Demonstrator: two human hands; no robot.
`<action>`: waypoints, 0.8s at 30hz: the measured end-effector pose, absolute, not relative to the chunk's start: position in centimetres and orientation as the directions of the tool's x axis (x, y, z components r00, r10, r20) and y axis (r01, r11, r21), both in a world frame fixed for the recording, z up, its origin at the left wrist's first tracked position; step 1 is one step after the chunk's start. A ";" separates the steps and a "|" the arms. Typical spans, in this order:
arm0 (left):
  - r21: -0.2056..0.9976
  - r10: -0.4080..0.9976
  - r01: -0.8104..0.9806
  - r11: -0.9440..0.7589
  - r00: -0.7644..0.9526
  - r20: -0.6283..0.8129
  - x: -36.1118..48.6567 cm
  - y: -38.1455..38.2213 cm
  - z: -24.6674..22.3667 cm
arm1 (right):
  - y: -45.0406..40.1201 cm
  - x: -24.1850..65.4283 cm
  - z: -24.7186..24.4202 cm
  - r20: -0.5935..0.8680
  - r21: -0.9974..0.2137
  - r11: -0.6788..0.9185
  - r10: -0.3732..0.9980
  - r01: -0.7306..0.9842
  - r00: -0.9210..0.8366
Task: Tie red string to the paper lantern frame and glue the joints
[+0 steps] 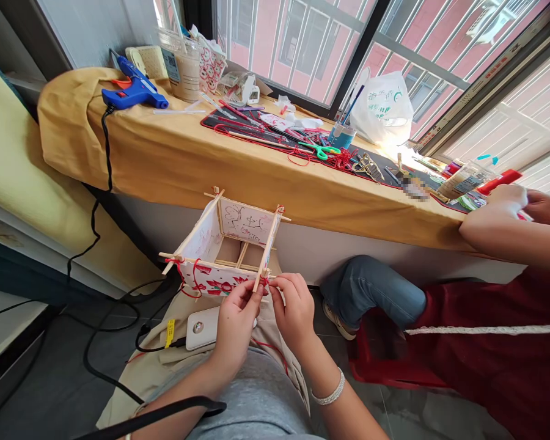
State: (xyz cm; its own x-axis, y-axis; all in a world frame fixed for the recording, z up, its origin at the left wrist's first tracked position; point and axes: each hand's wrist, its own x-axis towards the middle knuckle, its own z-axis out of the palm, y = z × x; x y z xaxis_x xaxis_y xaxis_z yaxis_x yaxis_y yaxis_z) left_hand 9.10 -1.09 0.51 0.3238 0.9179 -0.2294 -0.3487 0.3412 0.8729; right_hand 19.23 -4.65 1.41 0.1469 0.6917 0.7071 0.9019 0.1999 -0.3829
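- Item: a stick-and-paper box (pixel 246 221), square, wooden sticks at the corners, printed paper panels, sitting directly beyond your fingertips and held up over your lap.
- Handling, as judged: light and rigid along the sticks, but the thin paper panels look easily torn or dented. Take hold at the corner sticks, not the paper.
- Your fingers: your left hand (pixel 236 324) and right hand (pixel 293 308) meet at the near corner, thumbs and forefingers pinched on a red string (pixel 263 282) there. The other fingers are curled behind; their exact contact cannot be confirmed.
- Under your hands: a white power bank (pixel 201 327) rests on a beige cloth (pixel 165 342) across your lap.
- Beyond your fingertips: a yellow-covered sill (pixel 256 165) carries a blue glue gun (pixel 135 91) and green scissors (pixel 319 151).
- Right of your fingers: a co-worker's hand (pixel 506 205) rests at the sill's edge, apart from yours.
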 end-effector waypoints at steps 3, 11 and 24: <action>0.831 0.898 -0.392 0.395 0.358 -0.258 9.0 -1.2 0.5 | -4.7 19.1 1.4 0.689 -0.416 0.161 0.699 0.895 0.194; 0.723 0.834 -0.450 0.525 0.440 -0.332 9.2 -1.2 1.5 | -4.6 19.0 1.8 0.618 -0.492 0.150 0.754 0.858 0.222; 0.784 0.867 -0.396 0.478 0.356 -0.349 8.7 -1.3 1.3 | -4.9 18.6 1.7 0.606 -0.491 0.078 0.746 0.868 0.276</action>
